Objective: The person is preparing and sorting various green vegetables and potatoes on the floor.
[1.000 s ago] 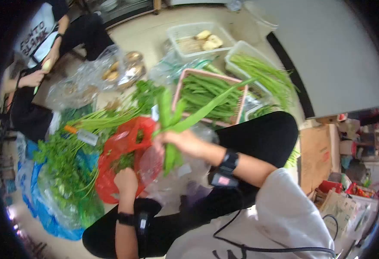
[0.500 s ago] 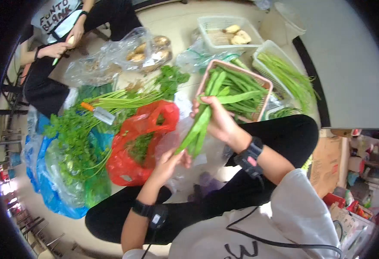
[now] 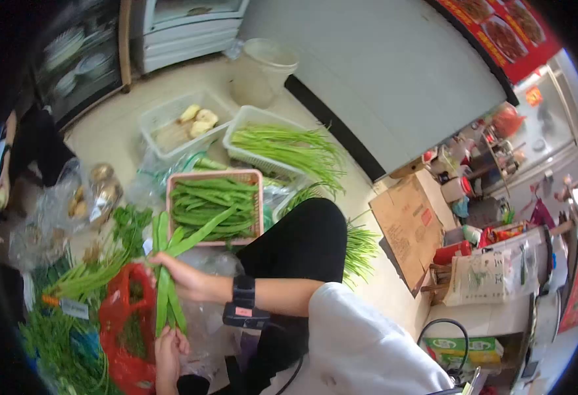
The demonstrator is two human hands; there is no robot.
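My right hand is closed around the middle of several long flat green beans, whose upper ends fan out past my fingers. At their lower ends, my left hand has its fingers closed on the tips. Just beyond the hands, a pink basket holds more green beans. A red plastic bag with green scraps inside lies close to the left of my hands.
A knife with an orange handle lies on leafy greens at the left. White baskets hold green stalks and peeled pale pieces. A bucket stands behind. Flattened cardboard lies at the right. Another person is partly visible far left.
My view has swung to the right, so the baskets and hands appear further left and the other person is mostly out of view. Both hands still hold the green beans.
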